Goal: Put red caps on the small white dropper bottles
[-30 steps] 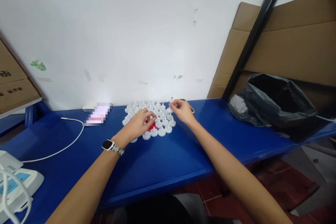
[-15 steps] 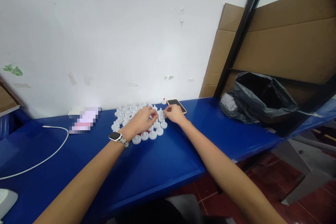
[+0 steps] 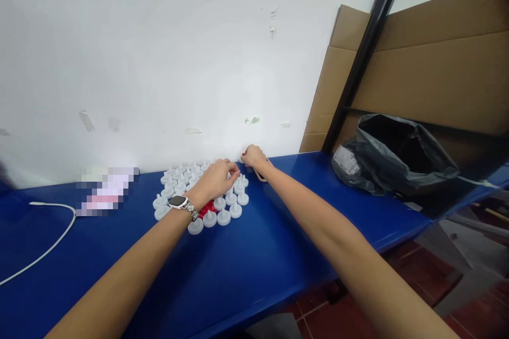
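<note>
Against a white wall (image 3: 159,63), the blue worktop (image 3: 278,233) carries clustered white caps (image 3: 223,216) around small red pieces (image 3: 209,207). Over the cluster, the left hand (image 3: 217,179) curls, thumb and forefinger nearly meeting, any hold unclear; the right hand (image 3: 254,157) bends its fingers close beside a red-tipped cap (image 3: 240,160) near the wall, its grip hidden.

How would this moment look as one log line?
left hand: over white spouted caps | right hand: at red-tipped cap near wall | red pieces: among white caps
</note>
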The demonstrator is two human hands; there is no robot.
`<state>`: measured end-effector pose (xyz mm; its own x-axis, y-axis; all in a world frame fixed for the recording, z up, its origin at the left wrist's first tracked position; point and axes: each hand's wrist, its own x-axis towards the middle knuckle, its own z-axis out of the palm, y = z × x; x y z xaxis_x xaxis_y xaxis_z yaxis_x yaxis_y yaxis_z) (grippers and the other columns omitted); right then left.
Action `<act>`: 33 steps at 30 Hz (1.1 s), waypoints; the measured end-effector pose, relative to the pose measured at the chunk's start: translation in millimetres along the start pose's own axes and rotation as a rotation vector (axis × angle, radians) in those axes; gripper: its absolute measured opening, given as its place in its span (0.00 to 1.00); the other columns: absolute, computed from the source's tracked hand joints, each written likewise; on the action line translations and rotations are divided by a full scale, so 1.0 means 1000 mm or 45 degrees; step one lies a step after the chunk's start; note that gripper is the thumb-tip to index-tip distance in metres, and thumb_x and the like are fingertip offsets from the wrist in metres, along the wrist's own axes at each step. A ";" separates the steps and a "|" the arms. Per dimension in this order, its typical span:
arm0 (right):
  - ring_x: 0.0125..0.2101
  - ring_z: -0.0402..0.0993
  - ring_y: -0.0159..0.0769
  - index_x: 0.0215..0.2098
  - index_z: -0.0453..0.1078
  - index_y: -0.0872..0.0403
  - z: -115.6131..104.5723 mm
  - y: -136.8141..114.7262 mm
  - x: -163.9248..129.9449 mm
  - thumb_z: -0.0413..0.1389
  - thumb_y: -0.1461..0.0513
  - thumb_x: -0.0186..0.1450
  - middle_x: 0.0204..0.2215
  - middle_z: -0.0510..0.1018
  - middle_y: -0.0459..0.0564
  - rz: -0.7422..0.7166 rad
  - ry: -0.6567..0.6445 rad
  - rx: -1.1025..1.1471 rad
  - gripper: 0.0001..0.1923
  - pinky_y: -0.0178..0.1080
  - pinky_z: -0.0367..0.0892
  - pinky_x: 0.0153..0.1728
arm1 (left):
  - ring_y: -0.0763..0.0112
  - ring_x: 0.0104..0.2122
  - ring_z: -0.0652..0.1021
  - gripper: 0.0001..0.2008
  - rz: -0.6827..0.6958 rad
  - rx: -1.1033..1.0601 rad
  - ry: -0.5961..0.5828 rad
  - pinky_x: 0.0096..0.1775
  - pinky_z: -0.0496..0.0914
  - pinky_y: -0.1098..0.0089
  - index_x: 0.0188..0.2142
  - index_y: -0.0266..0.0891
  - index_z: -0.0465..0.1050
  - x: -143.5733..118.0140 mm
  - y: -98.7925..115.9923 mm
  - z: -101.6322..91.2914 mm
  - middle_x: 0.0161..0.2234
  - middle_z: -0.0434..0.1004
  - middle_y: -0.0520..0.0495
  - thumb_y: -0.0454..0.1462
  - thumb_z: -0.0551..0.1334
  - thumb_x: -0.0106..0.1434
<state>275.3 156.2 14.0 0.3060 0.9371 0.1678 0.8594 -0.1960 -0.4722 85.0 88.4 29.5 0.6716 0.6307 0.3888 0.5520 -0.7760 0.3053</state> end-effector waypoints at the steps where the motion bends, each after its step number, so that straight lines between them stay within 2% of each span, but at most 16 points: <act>1: 0.39 0.79 0.43 0.38 0.77 0.58 0.002 -0.003 0.000 0.58 0.63 0.59 0.34 0.83 0.58 -0.002 0.022 -0.010 0.10 0.37 0.69 0.38 | 0.59 0.37 0.74 0.15 -0.012 0.000 0.005 0.39 0.66 0.61 0.35 0.41 0.75 0.000 -0.001 0.000 0.36 0.74 0.44 0.42 0.52 0.69; 5: 0.46 0.77 0.44 0.41 0.77 0.52 0.004 -0.006 -0.013 0.56 0.60 0.63 0.44 0.81 0.56 -0.062 0.106 -0.023 0.11 0.40 0.68 0.45 | 0.59 0.38 0.74 0.15 -0.058 -0.013 0.046 0.39 0.66 0.61 0.35 0.41 0.75 -0.008 -0.006 -0.007 0.36 0.74 0.45 0.43 0.52 0.69; 9: 0.47 0.77 0.47 0.42 0.76 0.53 0.005 -0.003 -0.023 0.58 0.57 0.61 0.44 0.81 0.57 -0.035 0.100 -0.028 0.13 0.42 0.68 0.45 | 0.60 0.38 0.74 0.15 -0.099 -0.047 0.080 0.41 0.66 0.61 0.35 0.40 0.75 -0.024 -0.007 -0.017 0.37 0.74 0.45 0.44 0.53 0.68; 12: 0.46 0.77 0.47 0.44 0.76 0.56 0.008 -0.004 -0.019 0.60 0.55 0.60 0.45 0.80 0.60 0.039 0.077 -0.027 0.17 0.42 0.69 0.44 | 0.60 0.38 0.74 0.15 -0.118 -0.070 0.104 0.40 0.66 0.62 0.35 0.40 0.75 -0.033 -0.005 -0.020 0.38 0.74 0.44 0.43 0.53 0.68; 14: 0.46 0.78 0.47 0.43 0.76 0.56 0.012 -0.009 -0.013 0.60 0.56 0.60 0.44 0.81 0.60 0.058 0.070 -0.023 0.16 0.42 0.69 0.43 | 0.60 0.39 0.74 0.15 -0.120 -0.068 0.114 0.39 0.66 0.62 0.35 0.40 0.75 -0.036 -0.004 -0.018 0.38 0.74 0.44 0.43 0.53 0.69; 17: 0.45 0.78 0.46 0.42 0.77 0.53 0.016 -0.017 -0.008 0.58 0.58 0.61 0.44 0.81 0.58 0.048 0.080 -0.015 0.13 0.42 0.69 0.43 | 0.59 0.38 0.74 0.15 -0.128 -0.060 0.107 0.39 0.66 0.61 0.35 0.40 0.74 -0.036 -0.007 -0.015 0.37 0.74 0.44 0.43 0.52 0.69; 20: 0.45 0.77 0.44 0.43 0.76 0.48 0.015 -0.022 -0.017 0.55 0.57 0.64 0.43 0.81 0.52 -0.002 0.113 0.002 0.12 0.42 0.68 0.44 | 0.59 0.39 0.74 0.14 -0.118 -0.067 0.125 0.41 0.67 0.61 0.35 0.40 0.74 -0.037 -0.010 -0.016 0.37 0.74 0.44 0.43 0.53 0.69; 22: 0.44 0.76 0.42 0.44 0.75 0.45 0.008 -0.025 -0.034 0.53 0.55 0.66 0.41 0.80 0.49 -0.085 0.158 0.019 0.12 0.42 0.67 0.45 | 0.59 0.40 0.74 0.14 -0.108 -0.076 0.159 0.42 0.67 0.61 0.36 0.40 0.74 -0.041 -0.010 -0.020 0.37 0.73 0.45 0.42 0.53 0.69; 25: 0.44 0.74 0.42 0.42 0.73 0.48 -0.008 -0.031 -0.073 0.52 0.55 0.66 0.43 0.76 0.52 -0.452 0.351 0.054 0.11 0.40 0.67 0.41 | 0.61 0.40 0.74 0.13 -0.095 -0.090 0.231 0.41 0.67 0.62 0.38 0.41 0.72 -0.051 -0.006 -0.025 0.38 0.73 0.46 0.43 0.52 0.71; 27: 0.46 0.72 0.41 0.41 0.72 0.50 -0.019 -0.037 -0.103 0.52 0.56 0.66 0.45 0.74 0.53 -0.647 0.405 0.120 0.10 0.39 0.66 0.39 | 0.63 0.38 0.74 0.13 -0.090 -0.103 0.297 0.40 0.66 0.63 0.39 0.41 0.69 -0.059 -0.002 -0.029 0.38 0.73 0.47 0.44 0.50 0.72; 30: 0.35 0.73 0.34 0.43 0.68 0.52 -0.026 -0.049 -0.139 0.49 0.59 0.68 0.39 0.75 0.50 -0.851 0.230 0.316 0.10 0.36 0.65 0.36 | 0.65 0.34 0.74 0.14 -0.125 -0.113 0.361 0.38 0.66 0.63 0.40 0.41 0.65 -0.073 0.003 -0.034 0.35 0.72 0.48 0.46 0.48 0.73; 33: 0.27 0.70 0.30 0.42 0.69 0.53 -0.019 -0.059 -0.159 0.50 0.61 0.67 0.30 0.75 0.45 -0.886 0.083 0.524 0.09 0.34 0.63 0.32 | 0.64 0.33 0.74 0.14 -0.161 -0.082 0.330 0.35 0.66 0.64 0.41 0.42 0.62 -0.086 0.005 -0.038 0.34 0.72 0.48 0.48 0.47 0.73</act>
<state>183.5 13.1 31.5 -0.2087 0.7842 0.5844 0.6460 0.5592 -0.5197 11.1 30.1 30.1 0.4466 0.7053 0.5506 0.5850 -0.6958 0.4167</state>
